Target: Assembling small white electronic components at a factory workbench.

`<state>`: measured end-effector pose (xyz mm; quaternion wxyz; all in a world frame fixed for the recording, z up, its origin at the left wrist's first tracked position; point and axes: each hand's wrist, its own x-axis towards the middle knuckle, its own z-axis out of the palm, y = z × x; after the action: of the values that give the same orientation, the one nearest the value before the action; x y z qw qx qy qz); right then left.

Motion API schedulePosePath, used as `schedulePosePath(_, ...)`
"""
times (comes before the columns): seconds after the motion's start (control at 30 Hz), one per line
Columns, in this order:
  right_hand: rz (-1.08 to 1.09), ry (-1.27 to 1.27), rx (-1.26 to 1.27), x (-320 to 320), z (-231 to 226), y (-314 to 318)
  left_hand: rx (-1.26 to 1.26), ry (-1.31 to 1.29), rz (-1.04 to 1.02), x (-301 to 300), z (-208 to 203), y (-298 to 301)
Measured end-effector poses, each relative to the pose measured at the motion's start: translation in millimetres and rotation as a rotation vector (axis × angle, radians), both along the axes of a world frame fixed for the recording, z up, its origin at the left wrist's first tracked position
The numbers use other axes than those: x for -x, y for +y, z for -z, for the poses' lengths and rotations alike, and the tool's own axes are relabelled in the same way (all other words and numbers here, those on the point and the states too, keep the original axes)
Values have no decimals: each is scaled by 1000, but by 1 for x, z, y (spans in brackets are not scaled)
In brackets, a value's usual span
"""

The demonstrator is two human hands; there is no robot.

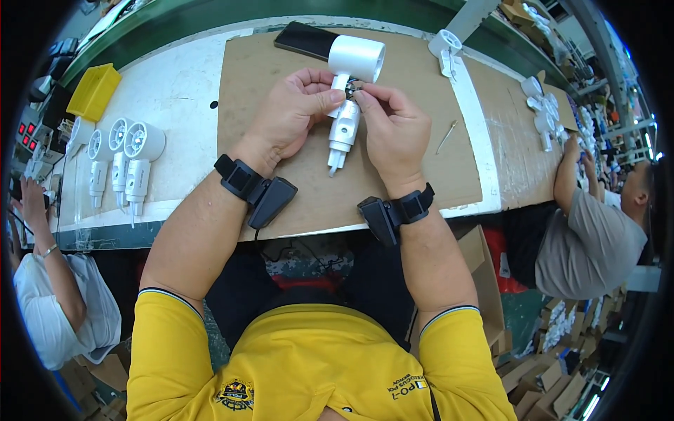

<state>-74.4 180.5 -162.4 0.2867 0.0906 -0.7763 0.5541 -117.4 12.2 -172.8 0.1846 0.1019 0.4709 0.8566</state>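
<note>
A white track spotlight (357,59) is held above the brown cardboard sheet (281,210), its cylindrical head at the far end and its narrow adapter pointing toward me. My left hand (291,109) is closed around the neck below the head, thumb on the near side. With thumb and fingers pinched together, my right hand (394,126) is at the middle joint, where small dark wires or fittings (350,89) show. The fingertips partly hide what exactly they grip there. Below the fingers, the white adapter body (344,130) is plainly visible.
Several similar spotlights (144,142) stand on the left, near a yellow bin (95,92). A black phone (305,39) lies behind the work. A thin small tool (446,137) and another spotlight (445,45) are right. Co-workers sit at both sides; one wears a grey shirt (590,242).
</note>
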Motion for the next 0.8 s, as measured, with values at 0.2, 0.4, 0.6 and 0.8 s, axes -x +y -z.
schedulePosePath(0.2, -99, -131, 217, 0, -1, -2, -37, 29, -78, -4, -5, 7)
schedulePosePath(0.4, -323, -288, 613, 14, 12, 10, 86, 217, -264, -13, -7, 22)
schedulePosePath(0.6, -414, -384, 780, 18, 17, 17, 452, 348, -407, -24, -21, 23)
schedulePosePath(0.8, -371, -399, 776, 17, 15, 14, 499, 367, -474, -26, -21, 24)
